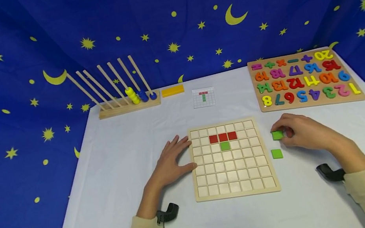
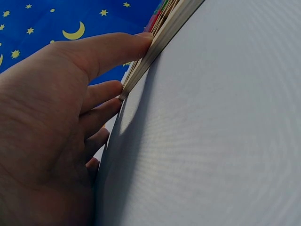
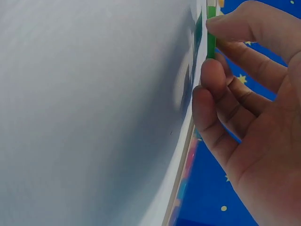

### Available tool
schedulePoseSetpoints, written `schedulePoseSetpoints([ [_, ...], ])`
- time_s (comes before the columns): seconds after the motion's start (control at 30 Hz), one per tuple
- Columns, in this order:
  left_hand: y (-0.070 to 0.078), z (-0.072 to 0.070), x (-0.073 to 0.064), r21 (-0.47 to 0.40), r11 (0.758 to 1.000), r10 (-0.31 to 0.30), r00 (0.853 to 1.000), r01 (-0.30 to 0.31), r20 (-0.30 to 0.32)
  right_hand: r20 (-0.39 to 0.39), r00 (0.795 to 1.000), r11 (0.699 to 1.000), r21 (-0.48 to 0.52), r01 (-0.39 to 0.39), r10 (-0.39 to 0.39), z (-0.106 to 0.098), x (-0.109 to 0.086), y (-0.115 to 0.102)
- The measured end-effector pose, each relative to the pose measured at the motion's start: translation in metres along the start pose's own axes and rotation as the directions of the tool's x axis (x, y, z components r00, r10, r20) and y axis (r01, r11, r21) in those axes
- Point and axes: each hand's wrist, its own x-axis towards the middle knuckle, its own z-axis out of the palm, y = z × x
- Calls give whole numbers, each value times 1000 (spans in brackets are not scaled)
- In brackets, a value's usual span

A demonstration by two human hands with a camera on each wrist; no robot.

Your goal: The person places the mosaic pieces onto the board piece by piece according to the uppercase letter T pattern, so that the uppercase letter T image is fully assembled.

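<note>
A wooden grid board (image 1: 231, 166) lies in the middle of the table, three red tiles (image 1: 223, 137) side by side in its second row and one green tile (image 1: 225, 146) under the middle one. My left hand (image 1: 172, 161) rests at the board's left edge, fingers spread and thumb touching the rim; the left wrist view shows its fingertips (image 2: 146, 41) along that edge. To the right of the board my right hand (image 1: 302, 133) pinches a green square tile (image 1: 277, 135) between thumb and fingers, seen edge-on in the right wrist view. Another green tile (image 1: 277, 154) lies on the table just below it.
A small pattern card (image 1: 198, 101) with a red and green T lies behind the board. Farther back left stand a wooden peg abacus (image 1: 114, 111) with yellow and blue beads and a yellow-orange block (image 1: 173, 90). A number puzzle board (image 1: 313, 103) occupies the back right.
</note>
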Motion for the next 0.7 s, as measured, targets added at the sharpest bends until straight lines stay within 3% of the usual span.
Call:
schedulePoseSetpoints([
  [0.7, 1, 0, -1, 0, 1000, 12, 1000, -12, -11, 11, 1000, 999, 29, 28, -28, 6, 4, -15],
])
